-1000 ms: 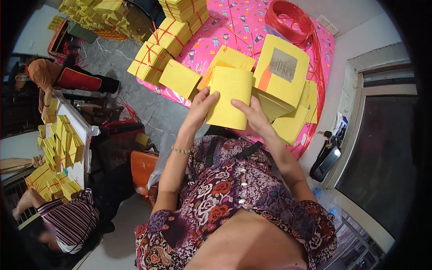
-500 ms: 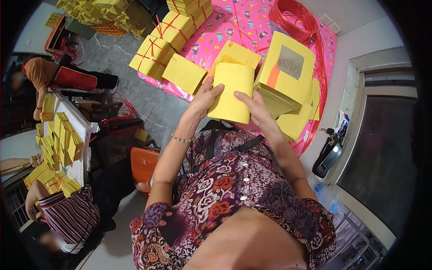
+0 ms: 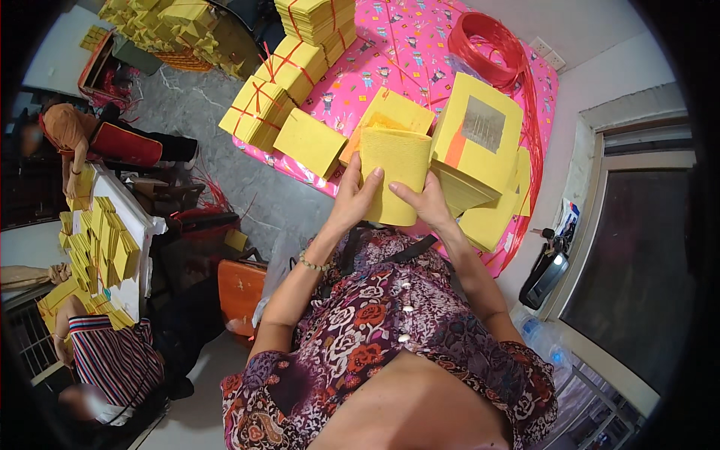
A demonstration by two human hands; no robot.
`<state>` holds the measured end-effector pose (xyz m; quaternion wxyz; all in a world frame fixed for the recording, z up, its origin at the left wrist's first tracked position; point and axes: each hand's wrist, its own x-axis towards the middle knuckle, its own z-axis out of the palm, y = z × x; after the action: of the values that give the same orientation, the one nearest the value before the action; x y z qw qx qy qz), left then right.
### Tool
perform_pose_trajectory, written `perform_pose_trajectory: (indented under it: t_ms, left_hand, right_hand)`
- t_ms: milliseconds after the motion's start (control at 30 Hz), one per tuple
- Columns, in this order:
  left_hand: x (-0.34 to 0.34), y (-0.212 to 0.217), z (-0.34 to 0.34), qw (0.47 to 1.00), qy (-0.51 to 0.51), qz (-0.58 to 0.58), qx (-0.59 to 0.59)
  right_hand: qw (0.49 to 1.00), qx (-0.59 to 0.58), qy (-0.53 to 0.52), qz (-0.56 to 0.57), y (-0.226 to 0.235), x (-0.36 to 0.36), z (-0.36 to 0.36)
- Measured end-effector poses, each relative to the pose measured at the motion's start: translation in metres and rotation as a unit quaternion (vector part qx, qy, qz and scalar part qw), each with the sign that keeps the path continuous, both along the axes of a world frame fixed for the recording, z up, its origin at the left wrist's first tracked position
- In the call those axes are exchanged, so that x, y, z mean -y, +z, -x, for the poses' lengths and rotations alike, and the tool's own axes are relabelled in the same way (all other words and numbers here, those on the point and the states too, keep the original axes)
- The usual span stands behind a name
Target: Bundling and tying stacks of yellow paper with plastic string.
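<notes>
The left hand (image 3: pixel 352 201) and right hand (image 3: pixel 429 202) both grip a stack of yellow paper sheets (image 3: pixel 395 171), held just above the pink worktop (image 3: pixel 405 56). Best to hold it snug and keep the edges even.

- Bare pink bench (image 3: pixel 420 60) cloth lies open at upper centre, between tied yellow bundles (image 3: pixel 289 67) and red strap coil (image 3: pixel 491 45).
- Loose yellow stacks (image 3: pixel 480 157) crowd the right.

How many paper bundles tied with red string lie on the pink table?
3 in view: one bundle at the table's near left corner, one just behind it, one at the top edge. More may be hidden.
</notes>
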<state>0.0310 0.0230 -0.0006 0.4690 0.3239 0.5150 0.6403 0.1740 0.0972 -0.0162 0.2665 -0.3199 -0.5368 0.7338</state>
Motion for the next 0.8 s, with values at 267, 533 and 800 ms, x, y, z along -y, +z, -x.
perform_pose_trajectory:
  t_ms: [267, 533, 800]
  left_hand:
    - [0.0, -0.002, 0.005, 0.999, -0.014, -0.009, -0.043]
    - [0.002, -0.005, 0.005, 0.996, 0.001, 0.015, -0.092]
    - [-0.005, -0.012, -0.001, 1.0, 0.027, 0.01, -0.003]
  right_hand:
    - [1.0, 0.007, 0.004, 0.002, 0.008, 0.001, 0.0]
    - [0.999, 0.032, 0.006, -0.029, 0.009, 0.003, 0.003]
    - [0.998, 0.063, 0.008, -0.024, 0.01, 0.0, 0.004]
